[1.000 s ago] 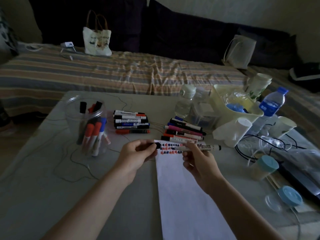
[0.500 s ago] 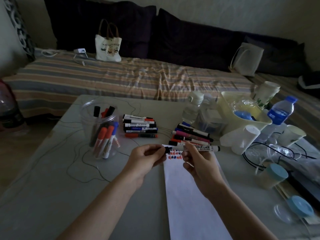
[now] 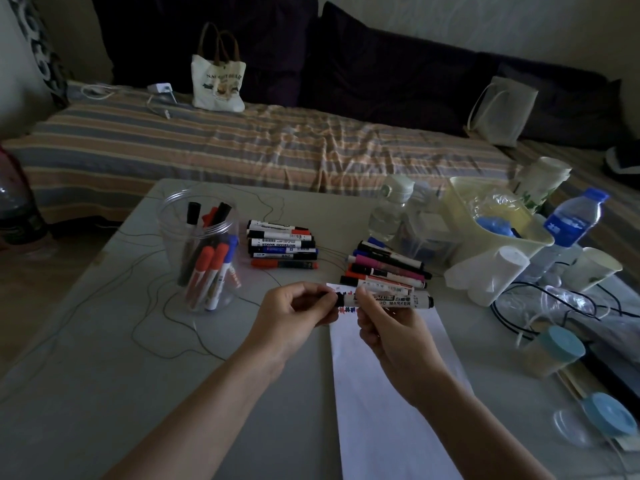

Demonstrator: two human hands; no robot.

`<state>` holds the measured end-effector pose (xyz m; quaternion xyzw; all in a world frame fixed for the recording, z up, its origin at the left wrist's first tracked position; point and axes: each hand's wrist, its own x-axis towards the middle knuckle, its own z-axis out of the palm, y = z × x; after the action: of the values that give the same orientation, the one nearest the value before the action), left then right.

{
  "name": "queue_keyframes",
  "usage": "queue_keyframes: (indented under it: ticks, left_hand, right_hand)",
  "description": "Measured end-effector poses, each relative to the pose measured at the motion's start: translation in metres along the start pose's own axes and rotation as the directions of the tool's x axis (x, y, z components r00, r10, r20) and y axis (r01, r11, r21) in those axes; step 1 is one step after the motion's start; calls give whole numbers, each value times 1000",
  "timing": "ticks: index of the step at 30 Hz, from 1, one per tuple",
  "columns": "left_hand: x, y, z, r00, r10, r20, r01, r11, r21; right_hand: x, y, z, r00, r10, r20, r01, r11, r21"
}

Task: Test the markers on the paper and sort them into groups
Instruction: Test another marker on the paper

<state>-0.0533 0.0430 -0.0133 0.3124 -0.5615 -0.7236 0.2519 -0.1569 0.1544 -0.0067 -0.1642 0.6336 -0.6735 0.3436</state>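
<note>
My grey table (image 3: 104, 375) carries a clear jar of markers (image 3: 202, 258) at the left, a stack of markers (image 3: 282, 249) beside it, and a second heap of markers (image 3: 388, 268) to the right. A white paper strip (image 3: 391, 393) lies in front of me. Along the right edge sit water bottles (image 3: 391, 209), a pale yellow tub (image 3: 491, 223), paper cups (image 3: 595, 268), black cables (image 3: 519, 306) and blue-lidded jars (image 3: 550, 351).

Both hands on marker (image 3: 388, 301) over paper (image 3: 388, 393) — left hand (image 3: 294, 311) pinching cap, right hand (image 3: 391, 327) gripping barrel.

Dim room — striped bed (image 3: 242, 147), dark cushions (image 3: 381, 64) against pale wall (image 3: 485, 19).
</note>
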Motion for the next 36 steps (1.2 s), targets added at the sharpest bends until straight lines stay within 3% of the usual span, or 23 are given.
queue_keyframes:
  ticks: [8, 13, 16, 17, 19, 21, 22, 25, 28, 30, 32, 34, 36]
  left_hand:
    - [-2, -2, 5, 997, 77, 20, -77, 997, 2]
    - [1, -5, 14, 998, -47, 53, 51, 995, -88]
    - [10, -5, 10, 998, -40, -39, 34, 991, -132]
    - [13, -5, 6, 998, -10, -68, 5, 997, -80]
    - [17, -7, -2, 995, 71, -76, -66, 996, 60]
    - [19, -9, -6, 990, 139, -28, -131, 974, 185]
    - [19, -10, -6, 987, 159, 9, -156, 958, 242]
    - [24, -16, -4, 976, 208, 56, -214, 899, 381]
    - [34, -26, -11, 972, 224, 71, -216, 732, 646]
    - [37, -35, -20, 967, 217, 137, -228, 486, 843]
    - [38, -45, -28, 956, 190, 222, -263, 227, 938]
    - [40, -52, -34, 953, 161, 255, -279, 144, 950]
    - [43, -55, -38, 949, 158, 273, -294, 132, 947]
  right_hand:
    - [-5, -4, -4, 997, 69, 41, -73, 992, 106]
    - [-3, -6, -4, 988, 151, 36, -154, 977, 149]
    - [6, -15, -19, 990, 139, 0, -137, 974, 183]
    - [8, -17, -27, 992, 125, -20, -121, 984, 131]
    - [12, -18, -43, 998, 64, 21, -57, 969, -240]
    - [14, -12, -51, 987, 17, 161, 93, 756, -648]
    - [16, -7, -53, 973, 15, 229, 168, 632, -756]
    - [22, 7, -51, 953, -52, 300, 290, 455, -842]
    - [44, 6, -62, 931, -345, 121, 263, 402, -877]
    - [70, -2, -77, 857, -515, -28, 177, 345, -922]
    - [99, -7, -88, 839, -532, -114, 46, 277, -960]
    - [122, -13, -89, 857, -489, -161, -58, 218, -974]
    - [137, -19, -82, 875, -456, -165, -105, 155, -982]
